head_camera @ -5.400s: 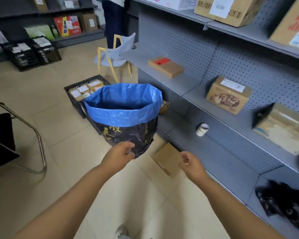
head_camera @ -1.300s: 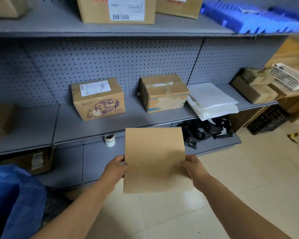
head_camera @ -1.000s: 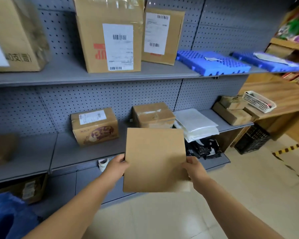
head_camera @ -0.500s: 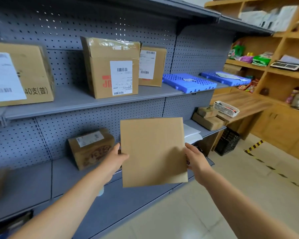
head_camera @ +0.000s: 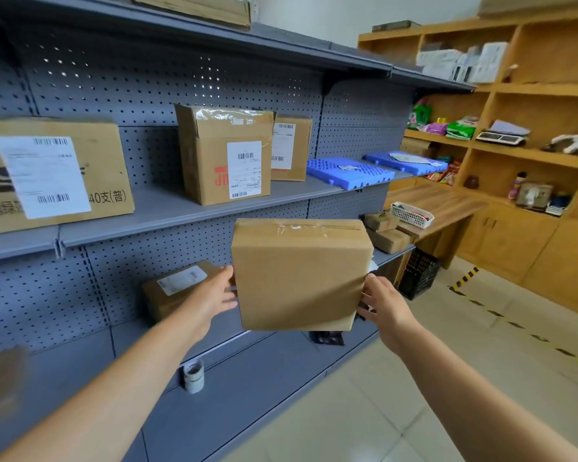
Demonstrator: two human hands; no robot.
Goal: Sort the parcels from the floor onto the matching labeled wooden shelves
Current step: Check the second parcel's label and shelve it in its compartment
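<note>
I hold a flat brown cardboard parcel (head_camera: pixel 299 278) upright at chest height, its taped top edge tilted toward me. My left hand (head_camera: pixel 214 293) grips its left edge and my right hand (head_camera: pixel 382 303) grips its right edge. Wooden shelves (head_camera: pixel 528 151) stand at the right, holding packets, a scale and small items, with a wooden counter (head_camera: pixel 437 203) below them. No label on the parcel's visible face.
A grey pegboard rack (head_camera: pixel 181 211) runs along the left with labelled cardboard boxes (head_camera: pixel 227 155), blue plastic trays (head_camera: pixel 349 170) and a tape roll (head_camera: pixel 193 375). A black crate (head_camera: pixel 417 273) sits on the tiled floor; yellow-black tape (head_camera: pixel 514 325) marks the floor at right.
The view has swung up and right from the blue bag on the floor toward the wooden shelves. The parcel, picked up in both hands, now tips so its taped top edge shows.
</note>
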